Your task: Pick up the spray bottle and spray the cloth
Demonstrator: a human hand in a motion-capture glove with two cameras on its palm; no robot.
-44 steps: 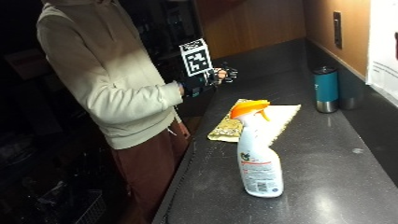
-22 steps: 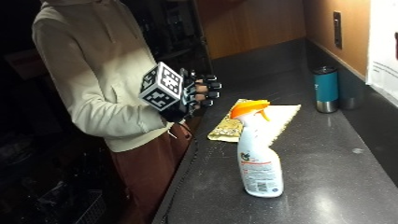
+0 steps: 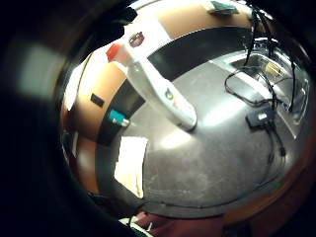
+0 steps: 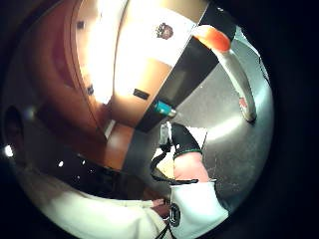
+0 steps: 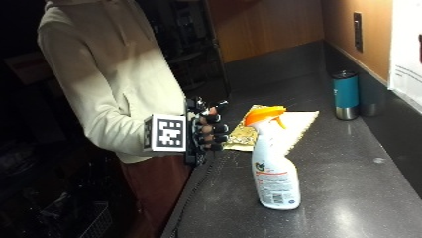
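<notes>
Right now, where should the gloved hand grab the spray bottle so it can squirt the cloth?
Probably round the narrow neck just under the orange trigger head of the spray bottle. The bottle stands upright, apart from the cloth, its nozzle pointing away from the person. The right hand hovers at the counter edge, so coming from that side would put a finger on the trigger.

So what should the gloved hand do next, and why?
Probably reach across toward the spray bottle. The hand hovers at the counter's edge holding nothing, and the bottle stands upright, untouched, in front of the cloth.
</notes>
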